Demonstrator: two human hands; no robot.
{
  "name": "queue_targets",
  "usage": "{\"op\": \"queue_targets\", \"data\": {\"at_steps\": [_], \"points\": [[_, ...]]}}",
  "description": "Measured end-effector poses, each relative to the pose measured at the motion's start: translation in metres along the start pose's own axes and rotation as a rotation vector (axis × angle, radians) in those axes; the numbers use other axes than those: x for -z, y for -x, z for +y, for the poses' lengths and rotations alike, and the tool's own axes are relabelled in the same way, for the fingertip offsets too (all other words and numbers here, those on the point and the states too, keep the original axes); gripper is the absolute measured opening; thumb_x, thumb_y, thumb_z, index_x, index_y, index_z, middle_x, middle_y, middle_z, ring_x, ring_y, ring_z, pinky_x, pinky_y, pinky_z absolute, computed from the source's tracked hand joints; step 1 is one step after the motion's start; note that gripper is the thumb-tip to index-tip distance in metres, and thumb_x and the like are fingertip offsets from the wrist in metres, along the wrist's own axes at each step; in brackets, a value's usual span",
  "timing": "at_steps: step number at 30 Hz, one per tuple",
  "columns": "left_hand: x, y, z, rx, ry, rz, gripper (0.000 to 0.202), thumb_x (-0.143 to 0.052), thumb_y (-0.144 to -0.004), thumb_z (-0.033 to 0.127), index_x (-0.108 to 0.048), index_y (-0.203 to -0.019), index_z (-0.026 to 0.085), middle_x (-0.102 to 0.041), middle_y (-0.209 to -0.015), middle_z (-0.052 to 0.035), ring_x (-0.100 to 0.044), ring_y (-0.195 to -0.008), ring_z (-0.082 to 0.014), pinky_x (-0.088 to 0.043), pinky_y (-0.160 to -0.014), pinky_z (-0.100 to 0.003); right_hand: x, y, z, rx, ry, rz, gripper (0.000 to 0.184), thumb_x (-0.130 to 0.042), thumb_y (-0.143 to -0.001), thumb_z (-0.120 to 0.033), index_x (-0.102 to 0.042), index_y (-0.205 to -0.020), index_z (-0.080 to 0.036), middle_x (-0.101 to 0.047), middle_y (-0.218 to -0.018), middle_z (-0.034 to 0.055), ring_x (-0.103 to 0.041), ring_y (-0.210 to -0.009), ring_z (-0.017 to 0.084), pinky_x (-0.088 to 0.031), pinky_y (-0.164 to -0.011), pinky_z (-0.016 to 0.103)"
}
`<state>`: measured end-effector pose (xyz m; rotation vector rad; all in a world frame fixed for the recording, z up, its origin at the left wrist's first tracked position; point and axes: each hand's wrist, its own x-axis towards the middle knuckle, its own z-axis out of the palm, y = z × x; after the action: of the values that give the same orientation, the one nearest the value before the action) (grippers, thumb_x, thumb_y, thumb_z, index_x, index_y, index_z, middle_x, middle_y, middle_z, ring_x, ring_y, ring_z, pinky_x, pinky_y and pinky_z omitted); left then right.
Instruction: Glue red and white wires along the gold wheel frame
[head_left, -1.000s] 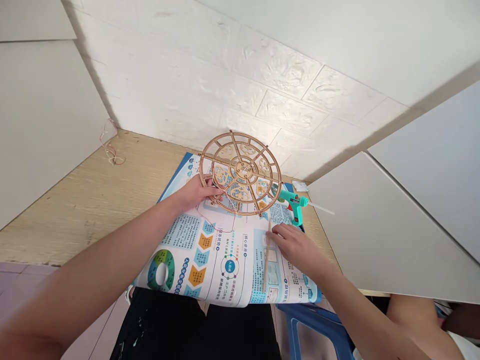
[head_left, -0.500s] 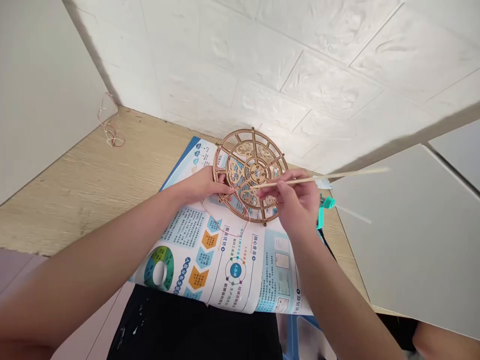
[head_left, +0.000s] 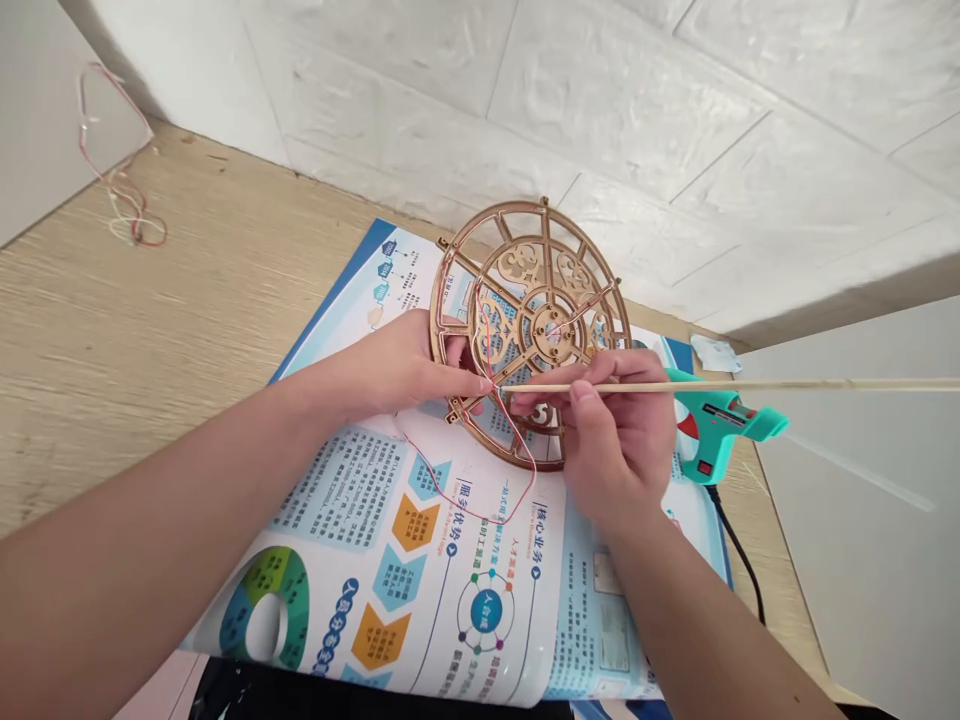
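Note:
My left hand [head_left: 416,370] grips the lower-left part of a gold round openwork frame [head_left: 550,275], its thumb pressed at a spoke and fingers behind the rim. The frame is tilted, with spokes and scrollwork panels around a hub. Pinched in my right hand [head_left: 622,430] is a thin wooden stick [head_left: 780,385], pointing left. The stick's tip is at the spoke beside my left thumb, by a thin red-and-white wire [head_left: 525,445]. This wire runs over the frame and loops down across the printed sheet; whether the tip presses it I cannot tell.
A printed poster sheet [head_left: 487,480] covers part of the wooden table [head_left: 217,300]. Right of my right hand lies a teal glue gun [head_left: 709,425] with a black cord [head_left: 742,560]. Tangled wire [head_left: 131,205] lies far left. A white wall [head_left: 405,90] rises behind.
The view has come closer, bringing more of the glue gun into sight. The stick's tip has moved left to my left thumb, and the stick is now nearly level. Both hands keep their holds.

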<state>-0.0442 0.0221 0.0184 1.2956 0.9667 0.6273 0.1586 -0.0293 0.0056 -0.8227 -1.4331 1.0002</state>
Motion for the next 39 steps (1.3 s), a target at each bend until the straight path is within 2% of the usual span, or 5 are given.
{"op": "queue_targets", "data": {"at_steps": [8,15,28,34,39], "points": [[-0.0008,-0.0021,-0.0015,0.028,-0.033,0.022,0.036,-0.077,-0.067,0.029,-0.045,-0.057,0.020,-0.063,-0.063,0.0014,-0.058,-0.061,-0.0131,-0.044,-0.057,-0.023,0.0002,0.0012,0.0000,0.005,0.056,0.009,0.009,-0.058,-0.103,-0.017,-0.053,-0.103,-0.025,-0.076,-0.085,-0.0003,-0.076,-0.073,0.016,-0.066,-0.064,0.031],[0.0004,-0.0029,-0.0062,-0.017,-0.051,-0.021,0.017,-0.077,-0.073,0.029,-0.066,-0.066,0.018,-0.069,-0.068,0.0008,-0.064,-0.066,-0.0142,-0.048,-0.061,-0.023,0.0002,0.0019,-0.0003,0.012,0.075,0.027,0.010,-0.059,-0.102,-0.016,-0.054,-0.101,-0.025,-0.074,-0.082,-0.0001,-0.074,-0.071,0.016,-0.067,-0.065,0.033],[0.0003,-0.0021,-0.0037,0.002,-0.080,0.007,0.034,-0.077,-0.070,0.030,-0.046,-0.059,0.020,-0.052,-0.056,0.0044,-0.061,-0.062,-0.0130,-0.044,-0.059,-0.022,0.0001,0.0019,-0.0020,-0.015,0.091,0.027,0.010,-0.061,-0.103,-0.020,-0.053,-0.101,-0.025,-0.074,-0.082,-0.0013,-0.075,-0.073,0.016,-0.066,-0.064,0.031],[0.0008,-0.0024,-0.0054,0.001,-0.075,0.000,0.039,-0.078,-0.070,0.030,-0.043,-0.056,0.020,-0.060,-0.061,0.0021,-0.060,-0.062,-0.0130,-0.043,-0.058,-0.023,0.0004,0.0020,-0.0014,-0.007,0.112,0.018,0.009,-0.061,-0.103,-0.022,-0.054,-0.100,-0.027,-0.073,-0.081,-0.0007,-0.074,-0.072,0.017,-0.067,-0.064,0.033],[0.0003,-0.0026,-0.0065,0.022,-0.079,0.032,0.041,-0.080,-0.068,0.030,-0.042,-0.057,0.021,-0.048,-0.055,0.0034,-0.062,-0.068,-0.0171,-0.047,-0.064,-0.026,-0.0004,0.0021,-0.0032,0.019,0.181,0.015,0.012,-0.064,-0.102,-0.025,-0.054,-0.096,-0.028,-0.069,-0.078,-0.0009,-0.073,-0.068,0.018,-0.067,-0.063,0.034]]}}
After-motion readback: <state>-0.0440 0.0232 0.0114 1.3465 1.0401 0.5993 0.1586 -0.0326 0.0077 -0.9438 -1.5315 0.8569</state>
